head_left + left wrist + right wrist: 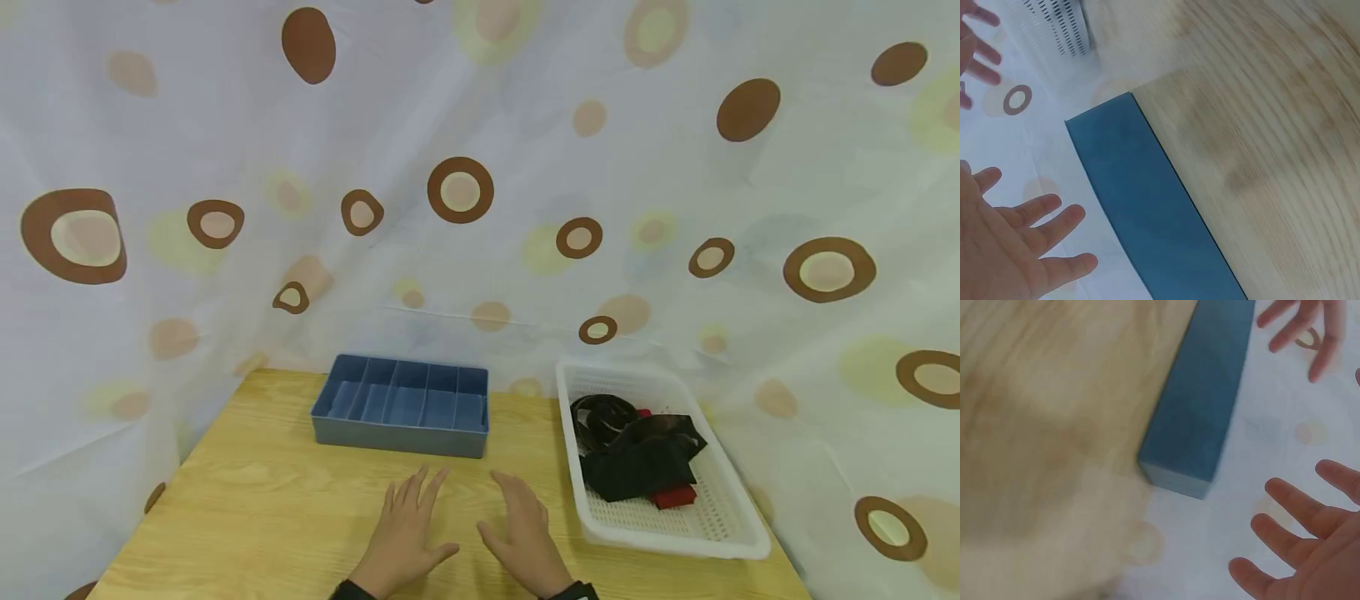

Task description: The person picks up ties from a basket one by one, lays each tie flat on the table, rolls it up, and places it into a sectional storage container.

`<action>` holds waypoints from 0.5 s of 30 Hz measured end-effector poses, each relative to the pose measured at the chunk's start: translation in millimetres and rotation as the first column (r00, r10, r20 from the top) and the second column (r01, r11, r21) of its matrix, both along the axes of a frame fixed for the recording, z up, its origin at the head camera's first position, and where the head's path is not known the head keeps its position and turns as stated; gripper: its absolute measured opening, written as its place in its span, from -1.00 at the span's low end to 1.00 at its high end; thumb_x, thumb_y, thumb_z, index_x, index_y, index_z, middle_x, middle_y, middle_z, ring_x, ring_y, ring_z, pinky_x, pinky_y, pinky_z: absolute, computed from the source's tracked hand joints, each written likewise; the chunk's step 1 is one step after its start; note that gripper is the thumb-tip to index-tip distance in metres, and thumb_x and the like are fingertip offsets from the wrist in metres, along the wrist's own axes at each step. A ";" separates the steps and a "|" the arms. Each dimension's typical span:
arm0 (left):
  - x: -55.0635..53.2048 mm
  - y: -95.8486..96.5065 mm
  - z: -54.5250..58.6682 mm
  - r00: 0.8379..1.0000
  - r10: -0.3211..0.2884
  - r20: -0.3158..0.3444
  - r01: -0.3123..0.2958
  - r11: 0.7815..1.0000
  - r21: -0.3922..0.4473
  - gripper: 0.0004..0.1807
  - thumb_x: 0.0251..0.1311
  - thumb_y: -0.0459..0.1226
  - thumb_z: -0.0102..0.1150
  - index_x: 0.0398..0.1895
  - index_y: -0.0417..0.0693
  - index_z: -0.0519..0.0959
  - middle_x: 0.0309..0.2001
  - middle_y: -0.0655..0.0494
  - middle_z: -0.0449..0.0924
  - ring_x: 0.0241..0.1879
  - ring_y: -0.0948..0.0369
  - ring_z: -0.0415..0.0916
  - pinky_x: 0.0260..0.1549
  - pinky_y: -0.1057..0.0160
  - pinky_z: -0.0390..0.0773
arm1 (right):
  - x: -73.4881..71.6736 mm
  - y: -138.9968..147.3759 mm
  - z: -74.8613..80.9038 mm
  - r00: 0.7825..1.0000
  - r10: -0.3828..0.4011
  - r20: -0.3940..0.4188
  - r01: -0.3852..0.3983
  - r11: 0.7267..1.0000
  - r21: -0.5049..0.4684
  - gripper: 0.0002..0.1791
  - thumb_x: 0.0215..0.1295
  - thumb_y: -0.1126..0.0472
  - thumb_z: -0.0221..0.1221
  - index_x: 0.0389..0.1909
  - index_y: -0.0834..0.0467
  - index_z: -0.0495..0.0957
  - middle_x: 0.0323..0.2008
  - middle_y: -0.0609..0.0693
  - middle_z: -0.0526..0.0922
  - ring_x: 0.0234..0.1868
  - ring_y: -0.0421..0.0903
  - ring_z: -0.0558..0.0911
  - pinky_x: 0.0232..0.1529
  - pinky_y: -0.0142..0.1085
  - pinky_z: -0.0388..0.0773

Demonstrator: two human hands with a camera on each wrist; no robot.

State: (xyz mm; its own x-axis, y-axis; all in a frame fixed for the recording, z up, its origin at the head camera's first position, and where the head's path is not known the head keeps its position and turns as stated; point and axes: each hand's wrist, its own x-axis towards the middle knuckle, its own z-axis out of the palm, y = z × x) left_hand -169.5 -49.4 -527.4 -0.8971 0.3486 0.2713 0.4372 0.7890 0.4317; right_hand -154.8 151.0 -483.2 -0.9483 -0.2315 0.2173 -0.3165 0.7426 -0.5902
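While the bench (247, 483) carries a white basket (675, 543) along its right edge, a blue tray (397, 437) sits near its back edge. Black and red pieces (637, 457) lie in the basket. Before the tray, the left hand (405, 532) and right hand (522, 532) hover apart, fingers extended.

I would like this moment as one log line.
left hand: holding nothing | right hand: holding nothing | blue tray: on table, beyond hands | white basket: holds dark and red items

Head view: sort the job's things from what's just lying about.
Likely the job's: left hand, right hand, blue five-compartment tray, white perforated basket, its black pieces and red pieces.

Likely just surroundings: wood-grain table, circle-patterned sheet.
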 end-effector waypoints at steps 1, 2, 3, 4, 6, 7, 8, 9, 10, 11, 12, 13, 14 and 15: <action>2.0 -0.4 1.0 1.000 -0.005 0.004 0.004 1.000 0.014 0.08 -0.10 0.07 0.38 0.45 0.01 0.01 0.34 -0.28 0.17 0.27 -0.24 0.22 0.15 -0.39 0.15 | 2.5 4.2 9.4 0.998 0.026 -0.051 -0.027 1.000 -0.002 -0.30 0.19 0.10 0.23 0.32 0.17 0.22 0.25 0.19 0.37 0.27 0.27 0.33 0.09 0.34 0.22; 4.0 -0.9 1.9 1.000 -0.006 0.007 0.005 1.000 0.025 0.07 -0.09 0.05 0.39 0.45 0.00 0.01 0.32 -0.29 0.18 0.26 -0.24 0.23 0.13 -0.40 0.16 | 5.1 9.7 21.2 0.993 0.047 -0.108 -0.048 0.999 -0.002 -0.31 0.18 0.13 0.24 0.31 0.18 0.24 0.24 0.18 0.39 0.25 0.26 0.35 0.08 0.31 0.26; 6.0 -1.6 2.8 1.000 -0.003 0.013 0.003 0.999 0.036 0.06 -0.09 0.03 0.40 0.44 -0.01 0.02 0.31 -0.30 0.19 0.25 -0.25 0.24 0.12 -0.41 0.16 | 6.3 17.4 34.3 0.984 0.063 -0.168 -0.064 0.998 0.000 -0.32 0.17 0.15 0.24 0.30 0.18 0.25 0.23 0.16 0.41 0.24 0.22 0.38 0.08 0.27 0.30; 7.8 -2.4 3.6 1.000 0.001 0.016 -0.001 0.999 0.047 0.04 -0.09 0.01 0.40 0.43 -0.02 0.04 0.30 -0.30 0.21 0.24 -0.25 0.25 0.11 -0.42 0.17 | 5.8 27.2 49.0 0.973 0.077 -0.219 -0.078 0.997 0.005 -0.34 0.17 0.18 0.25 0.29 0.18 0.27 0.22 0.15 0.42 0.23 0.20 0.40 0.09 0.23 0.32; 10.8 -4.2 5.1 1.000 0.011 0.025 -0.013 0.998 0.063 0.01 -0.07 -0.03 0.40 0.42 -0.04 0.07 0.29 -0.30 0.23 0.23 -0.25 0.27 0.09 -0.43 0.17 | -3.9 51.7 78.5 0.949 0.089 -0.304 -0.086 0.996 0.023 -0.40 0.17 0.24 0.24 0.25 0.22 0.33 0.17 0.15 0.47 0.18 0.15 0.45 0.08 0.14 0.38; 11.5 -5.0 5.8 1.000 0.016 0.024 -0.018 0.998 0.067 -0.01 -0.06 -0.04 0.39 0.41 -0.05 0.08 0.28 -0.29 0.25 0.22 -0.24 0.28 0.09 -0.43 0.18 | -13.3 65.9 91.1 0.947 0.087 -0.310 -0.075 0.996 0.050 -0.43 0.19 0.25 0.23 0.23 0.23 0.35 0.15 0.16 0.49 0.16 0.15 0.46 0.08 0.13 0.39; 11.4 -5.5 6.2 0.999 0.020 0.028 -0.022 0.997 0.069 -0.04 -0.03 -0.04 0.38 0.41 -0.06 0.09 0.27 -0.28 0.25 0.22 -0.24 0.29 0.09 -0.42 0.18 | -25.3 80.2 100.8 0.954 0.077 -0.289 -0.054 0.995 0.088 -0.47 0.21 0.24 0.21 0.21 0.22 0.37 0.12 0.15 0.51 0.14 0.13 0.47 0.08 0.10 0.40; 11.0 -5.8 6.7 0.999 0.019 0.034 -0.022 0.997 0.071 -0.05 -0.01 -0.04 0.36 0.41 -0.06 0.09 0.28 -0.28 0.25 0.22 -0.23 0.29 0.10 -0.42 0.18 | -39.5 94.5 107.0 0.966 0.076 -0.247 -0.043 0.990 0.134 -0.51 0.24 0.24 0.20 0.19 0.22 0.39 0.10 0.15 0.53 0.12 0.12 0.49 0.07 0.07 0.41; 10.3 -6.0 6.9 0.999 0.014 0.038 -0.017 0.997 0.074 -0.07 0.01 -0.05 0.35 0.41 -0.07 0.09 0.28 -0.27 0.26 0.23 -0.22 0.29 0.10 -0.42 0.18 | -55.0 108.3 109.7 0.977 0.090 -0.194 -0.053 0.981 0.188 -0.55 0.26 0.25 0.17 0.16 0.24 0.41 0.05 0.17 0.55 0.08 0.12 0.52 0.05 0.04 0.44; 9.4 -6.1 7.0 0.999 0.008 0.046 -0.011 0.997 0.077 -0.08 0.02 -0.06 0.34 0.41 -0.06 0.09 0.28 -0.27 0.26 0.23 -0.22 0.29 0.10 -0.42 0.18 | -70.8 120.7 108.2 0.986 0.106 -0.132 -0.071 0.967 0.245 -0.60 0.26 0.25 0.16 0.11 0.26 0.44 0.00 0.18 0.57 0.02 0.12 0.55 0.01 0.01 0.48; 8.4 -5.9 6.8 0.999 0.000 0.051 -0.004 0.997 0.079 -0.09 0.04 -0.06 0.33 0.41 -0.07 0.09 0.28 -0.27 0.26 0.23 -0.21 0.30 0.10 -0.42 0.19 | -85.5 131.2 103.2 0.990 0.124 -0.068 -0.098 0.945 0.311 -0.63 0.25 0.27 0.17 0.07 0.28 0.46 -0.06 0.19 0.60 -0.04 0.12 0.58 -0.04 -0.01 0.51; 7.2 -5.5 6.3 0.998 -0.008 0.056 0.004 0.997 0.078 -0.10 0.05 -0.07 0.32 0.41 -0.07 0.08 0.28 -0.27 0.26 0.23 -0.20 0.30 0.09 -0.42 0.19 | -98.9 139.8 94.9 0.991 0.137 0.009 -0.130 0.917 0.377 -0.65 0.22 0.28 0.19 0.03 0.28 0.49 -0.11 0.19 0.61 -0.09 0.11 0.59 -0.08 -0.04 0.53; 6.3 -4.9 5.7 0.998 -0.017 0.062 0.012 0.997 0.081 -0.10 0.05 -0.08 0.32 0.41 -0.07 0.08 0.28 -0.27 0.26 0.24 -0.20 0.30 0.09 -0.42 0.20 | -109.8 146.7 84.6 0.986 0.148 0.081 -0.169 0.889 0.425 -0.66 0.19 0.30 0.21 -0.01 0.27 0.50 -0.13 0.19 0.61 -0.12 0.10 0.61 -0.12 -0.07 0.55; 5.4 -4.0 5.1 0.998 -0.025 0.064 0.019 0.996 0.086 -0.11 0.06 -0.09 0.31 0.41 -0.08 0.08 0.28 -0.27 0.26 0.24 -0.19 0.30 0.08 -0.43 0.20 | -118.5 151.9 73.4 0.976 0.167 0.141 -0.214 0.858 0.467 -0.67 0.13 0.32 0.25 -0.05 0.28 0.52 -0.15 0.19 0.61 -0.15 0.10 0.60 -0.13 -0.08 0.55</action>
State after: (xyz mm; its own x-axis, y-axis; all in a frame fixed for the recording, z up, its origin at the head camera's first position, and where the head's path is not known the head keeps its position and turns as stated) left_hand -164.1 -53.3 -522.2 -0.9062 0.3469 0.2420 0.4229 0.7385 0.5251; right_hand -273.3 302.9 -409.8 -0.8850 -0.4626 -0.0520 -0.4428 0.8711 -0.2126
